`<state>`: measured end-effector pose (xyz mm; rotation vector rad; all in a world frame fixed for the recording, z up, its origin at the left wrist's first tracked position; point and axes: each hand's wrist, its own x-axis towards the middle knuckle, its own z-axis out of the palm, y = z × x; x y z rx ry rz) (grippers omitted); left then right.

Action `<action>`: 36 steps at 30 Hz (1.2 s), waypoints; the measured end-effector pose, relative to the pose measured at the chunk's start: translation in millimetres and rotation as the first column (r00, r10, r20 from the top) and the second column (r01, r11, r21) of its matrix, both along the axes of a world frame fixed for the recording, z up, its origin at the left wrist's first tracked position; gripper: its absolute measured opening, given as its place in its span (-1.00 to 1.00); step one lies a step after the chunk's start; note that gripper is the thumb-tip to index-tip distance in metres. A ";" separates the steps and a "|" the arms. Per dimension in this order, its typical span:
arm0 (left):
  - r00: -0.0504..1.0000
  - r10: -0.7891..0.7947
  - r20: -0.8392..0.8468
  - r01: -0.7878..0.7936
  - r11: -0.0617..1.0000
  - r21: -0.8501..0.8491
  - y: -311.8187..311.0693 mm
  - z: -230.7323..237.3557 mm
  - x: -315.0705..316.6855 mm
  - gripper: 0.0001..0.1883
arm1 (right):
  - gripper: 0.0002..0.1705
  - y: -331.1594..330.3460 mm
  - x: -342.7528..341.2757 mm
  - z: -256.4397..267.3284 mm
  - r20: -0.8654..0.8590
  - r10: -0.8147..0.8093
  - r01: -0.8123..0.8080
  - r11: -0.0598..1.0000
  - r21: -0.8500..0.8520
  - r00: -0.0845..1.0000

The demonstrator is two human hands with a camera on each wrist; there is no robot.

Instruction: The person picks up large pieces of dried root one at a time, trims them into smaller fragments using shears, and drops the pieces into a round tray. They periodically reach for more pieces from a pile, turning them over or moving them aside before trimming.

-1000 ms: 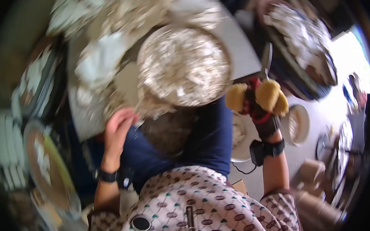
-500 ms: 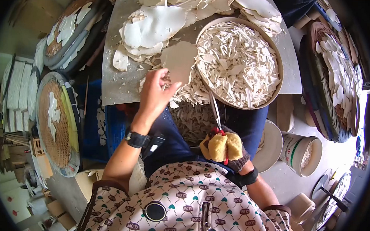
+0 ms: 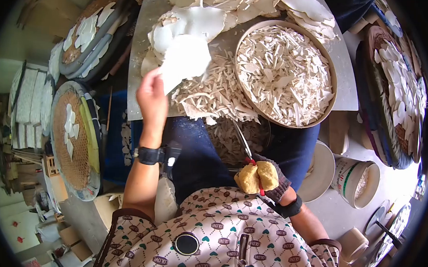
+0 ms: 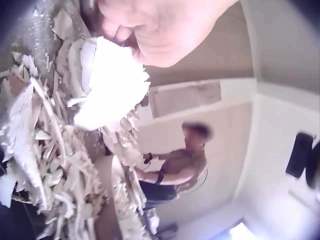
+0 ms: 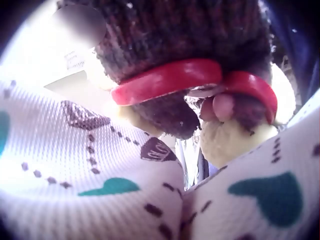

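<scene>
My bare left hand (image 3: 153,94) pinches the edge of a thin, flat white piece (image 3: 189,57) with an irregular outline. This piece is tipped up over a heap of cut slivers (image 3: 216,87), and in the left wrist view the pinched piece (image 4: 117,82) shows brightly lit. My right hand (image 3: 273,179), in a dark knitted glove, grips scissors (image 3: 244,141) low over my lap, their blades pointing up and left. Red scissor handles (image 5: 170,77) loop round the gloved fingers in the right wrist view. Yellow spongy padding (image 3: 257,177) covers parts of the fingers and handles.
A round tray (image 3: 331,98) heaped with pale slivers stands on the metal table (image 3: 134,98). More flat white pieces (image 3: 205,17) are stacked behind. Below the table edge sits a container of scraps (image 3: 233,137). Buckets (image 3: 339,181) and loaded round racks (image 3: 76,138) flank me; another person (image 4: 182,167) sits opposite.
My right hand has come from the far right to my lap with the scissors. My left hand, earlier over the slivers, has moved left and now holds the white piece up.
</scene>
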<state>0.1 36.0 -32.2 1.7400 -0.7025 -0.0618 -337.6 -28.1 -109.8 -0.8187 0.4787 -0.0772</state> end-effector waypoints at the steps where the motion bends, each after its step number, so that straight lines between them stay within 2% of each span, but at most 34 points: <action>1: 0.990 0.021 -0.137 -0.034 0.994 -0.099 9.0 0.8 13.7 -0.79 | -0.76 -1.1 2.6 2.8 0.023 -0.018 0.015 0.993 0.119 1.000; 2: 0.936 -0.017 -0.353 -0.052 0.982 -0.184 19.3 0.8 21.1 -0.77 | -0.76 -2.6 5.0 6.9 0.041 -0.040 0.029 0.971 0.238 0.998; 3: 0.833 -0.073 -0.549 -0.088 0.961 -0.262 26.1 8.6 19.5 -0.75 | -0.76 -3.4 6.2 8.7 0.053 -0.063 0.041 0.935 0.352 0.997; 4: 0.756 -0.186 -0.627 -0.020 0.951 -0.307 30.3 17.9 14.6 -0.69 | -0.76 -3.3 6.3 3.1 0.036 -0.119 0.076 0.807 0.586 0.992; 7: 0.698 -0.275 -0.662 0.044 0.938 -0.344 35.1 24.8 -0.5 -0.66 | -0.74 -3.1 8.1 6.2 0.050 -0.053 0.032 0.939 0.344 0.997; 8: 0.691 -0.290 -0.662 0.072 0.939 -0.337 34.5 28.3 -5.9 -0.63 | -0.74 -5.1 8.3 11.6 0.006 0.061 -0.060 0.998 -0.034 0.998; 11: 0.652 -0.322 -0.687 0.120 0.938 -0.326 39.2 24.9 -10.9 -0.64 | -0.74 -5.6 5.5 10.4 -0.047 0.115 -0.123 0.961 -0.248 0.992; 16: 0.650 -0.366 -0.666 0.158 0.922 -0.353 34.3 28.2 -27.0 -0.63 | -0.54 -0.1 4.9 5.8 -0.096 0.024 -0.038 0.989 -0.143 0.995; 18: 0.640 -0.378 -0.669 0.169 0.918 -0.358 33.0 27.7 -30.8 -0.63 | -0.52 -0.3 4.2 6.2 -0.080 0.026 -0.035 0.993 -0.113 0.996; 21: 0.628 -0.380 -0.680 0.167 0.918 -0.360 28.9 27.0 -37.0 -0.63 | -0.72 -1.8 1.2 6.4 -0.048 0.072 -0.082 0.963 -0.258 0.996; 23: 0.622 -0.371 -0.690 0.154 0.921 -0.357 25.3 25.8 -42.2 -0.64 | -0.78 1.9 2.0 -1.0 0.000 -0.031 0.031 0.994 0.106 1.000; 24: 0.613 -0.370 -0.698 0.164 0.924 -0.346 23.9 24.6 -44.7 -0.64 | -0.79 4.1 4.1 -0.6 0.009 -0.089 0.082 0.954 0.287 0.996; 25: 0.604 -0.369 -0.706 0.174 0.926 -0.335 22.5 23.0 -47.3 -0.63 | -0.78 4.0 7.1 0.7 0.059 -0.108 0.069 0.884 0.463 0.992; 27: 0.579 -0.383 -0.720 0.200 0.923 -0.330 19.3 20.3 -54.0 -0.63 | -0.75 0.6 13.7 4.8 0.139 -0.182 0.014 0.653 0.757 0.974; 28: 0.565 -0.397 -0.723 0.213 0.917 -0.337 17.1 19.6 -57.9 -0.63 | -0.76 1.5 12.3 -2.7 0.110 -0.156 0.069 0.824 0.562 0.982; 29: 0.552 -0.412 -0.725 0.227 0.911 -0.345 14.7 18.7 -61.7 -0.62 | -0.77 1.6 13.0 -12.8 0.226 -0.136 0.004 0.864 0.504 0.965; 31: 0.526 -0.422 -0.738 0.260 0.906 -0.333 11.6 13.5 -69.9 -0.64 | -0.78 -3.6 27.8 9.3 0.221 -0.083 0.025 0.966 0.256 0.972; 32: 0.516 -0.423 -0.745 0.284 0.905 -0.317 11.0 10.7 -73.3 -0.64 | -0.80 -4.1 34.3 8.7 0.191 -0.163 0.066 0.899 0.434 0.968; 35: 0.501 -0.411 -0.762 0.359 0.899 -0.250 7.0 2.8 -83.3 -0.63 | -0.73 -15.2 48.4 24.0 0.388 -0.062 -0.045 0.965 0.259 0.920; 36: 0.491 -0.401 -0.773 0.350 0.904 -0.247 6.0 2.6 -85.3 -0.61 | -0.71 -19.9 47.6 25.4 0.226 0.030 -0.030 1.000 -0.006 0.974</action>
